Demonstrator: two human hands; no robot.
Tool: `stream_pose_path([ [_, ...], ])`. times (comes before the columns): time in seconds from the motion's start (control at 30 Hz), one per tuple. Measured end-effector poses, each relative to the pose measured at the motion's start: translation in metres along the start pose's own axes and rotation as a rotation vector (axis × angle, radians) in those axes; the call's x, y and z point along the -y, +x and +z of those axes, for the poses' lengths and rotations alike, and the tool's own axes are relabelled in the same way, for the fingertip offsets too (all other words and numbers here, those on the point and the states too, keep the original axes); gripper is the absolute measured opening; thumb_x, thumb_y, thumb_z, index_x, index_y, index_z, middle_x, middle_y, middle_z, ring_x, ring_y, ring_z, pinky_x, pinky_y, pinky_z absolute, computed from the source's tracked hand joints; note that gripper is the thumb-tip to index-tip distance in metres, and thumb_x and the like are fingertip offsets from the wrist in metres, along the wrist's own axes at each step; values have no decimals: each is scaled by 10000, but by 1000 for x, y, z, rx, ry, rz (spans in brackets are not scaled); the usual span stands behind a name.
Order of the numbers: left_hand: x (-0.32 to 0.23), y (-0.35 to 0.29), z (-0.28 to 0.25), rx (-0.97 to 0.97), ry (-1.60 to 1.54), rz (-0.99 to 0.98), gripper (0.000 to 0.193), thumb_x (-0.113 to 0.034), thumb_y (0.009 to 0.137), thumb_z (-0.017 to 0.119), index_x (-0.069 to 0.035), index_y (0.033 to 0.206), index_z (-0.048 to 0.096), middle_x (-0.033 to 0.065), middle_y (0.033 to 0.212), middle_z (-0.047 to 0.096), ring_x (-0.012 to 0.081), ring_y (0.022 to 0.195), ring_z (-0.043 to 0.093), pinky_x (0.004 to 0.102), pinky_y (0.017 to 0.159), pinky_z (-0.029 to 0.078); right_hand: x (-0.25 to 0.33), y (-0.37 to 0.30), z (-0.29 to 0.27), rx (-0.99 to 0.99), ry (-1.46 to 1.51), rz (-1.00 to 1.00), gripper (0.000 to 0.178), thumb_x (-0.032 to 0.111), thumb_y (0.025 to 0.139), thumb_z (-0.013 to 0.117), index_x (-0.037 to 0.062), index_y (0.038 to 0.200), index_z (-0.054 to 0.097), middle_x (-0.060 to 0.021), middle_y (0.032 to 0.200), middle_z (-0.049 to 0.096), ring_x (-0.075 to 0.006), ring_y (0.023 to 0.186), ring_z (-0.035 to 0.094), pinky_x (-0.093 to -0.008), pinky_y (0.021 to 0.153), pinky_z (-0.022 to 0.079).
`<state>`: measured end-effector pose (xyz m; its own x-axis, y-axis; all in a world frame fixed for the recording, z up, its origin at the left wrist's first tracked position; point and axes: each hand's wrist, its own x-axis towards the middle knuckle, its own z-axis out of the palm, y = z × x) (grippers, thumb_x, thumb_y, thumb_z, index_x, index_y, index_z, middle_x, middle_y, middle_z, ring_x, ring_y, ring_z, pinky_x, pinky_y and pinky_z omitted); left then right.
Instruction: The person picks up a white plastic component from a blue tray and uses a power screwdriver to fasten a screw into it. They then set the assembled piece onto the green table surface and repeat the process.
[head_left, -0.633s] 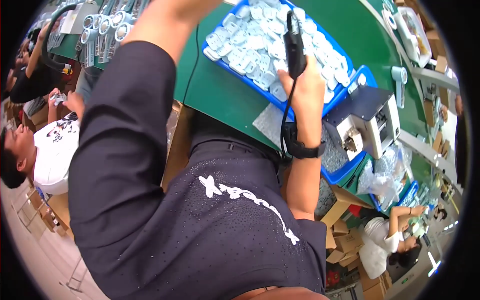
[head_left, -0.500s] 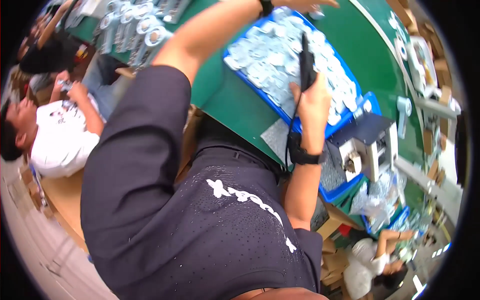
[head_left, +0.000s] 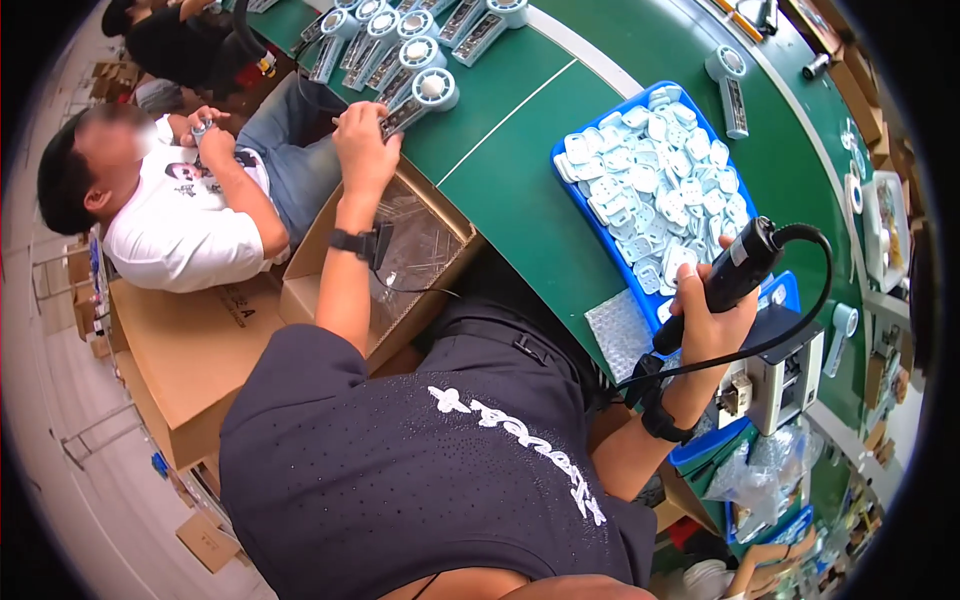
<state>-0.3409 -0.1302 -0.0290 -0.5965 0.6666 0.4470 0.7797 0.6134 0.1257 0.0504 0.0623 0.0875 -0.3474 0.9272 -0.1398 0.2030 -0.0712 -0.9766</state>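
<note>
At the near end of a row of light-blue handheld fans, my left hand closes its fingers around the handle end of one handheld fan. This fan lies on the green table, its round head pointing away from me and its handle's inner parts showing. My right hand is wrapped around a black electric screwdriver, whose cable loops back over my wrist. The thumb and a finger of that hand are by the small pale plastic pieces heaped in a blue tray; whether they pinch one I cannot tell.
An open cardboard box with clear plastic inside stands below my left forearm. A single fan lies beyond the tray. A white-and-black machine stands right of my right wrist. A co-worker in a white shirt sits at the left.
My left hand has come from the far side of the tray to the fans at the left. My right hand holds the screwdriver lower, by the tray's near right corner. The view has shifted.
</note>
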Motion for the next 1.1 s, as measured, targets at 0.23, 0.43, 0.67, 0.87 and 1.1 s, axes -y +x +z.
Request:
stream_pose_path([
  [0.23,-85,6,-51,82,-1309,15,421,-89,813,740,-18,1207,610,135,1117,679,228,1062,645,363,955,493,13,-31,-2,20,140,-14,576,9,812,746,9,1319,474,-29,759,561,-98,545,534,-232,506,447],
  [0.43,-209,-20,-78,829,-1634,191,504,-346,931,682,20,1256,560,113,1047,653,206,1015,626,348,887,487,16,-67,-21,68,364,-45,577,37,799,793,7,1294,499,-15,766,589,-80,617,555,-216,568,447],
  [0.67,-294,-51,-71,1045,-1501,788,523,-389,826,721,11,1135,585,163,962,643,347,938,639,396,841,491,-28,-111,-37,-181,156,76,583,152,811,823,1,1276,505,6,720,550,-79,573,517,-223,540,427],
  [0.87,-327,-84,-49,1026,-1407,954,560,-440,784,713,14,1080,568,149,890,598,325,808,618,383,716,490,-55,-118,-61,-538,150,-170,383,128,839,783,18,1139,570,-37,701,558,-125,563,537,-272,559,475],
  [1.1,-343,-99,-25,1006,-1639,908,489,-368,733,738,-16,1047,607,168,834,644,358,753,662,401,639,512,-25,-60,-131,-841,105,-675,175,119,841,634,22,968,564,-108,668,585,-199,501,536,-372,526,498],
])
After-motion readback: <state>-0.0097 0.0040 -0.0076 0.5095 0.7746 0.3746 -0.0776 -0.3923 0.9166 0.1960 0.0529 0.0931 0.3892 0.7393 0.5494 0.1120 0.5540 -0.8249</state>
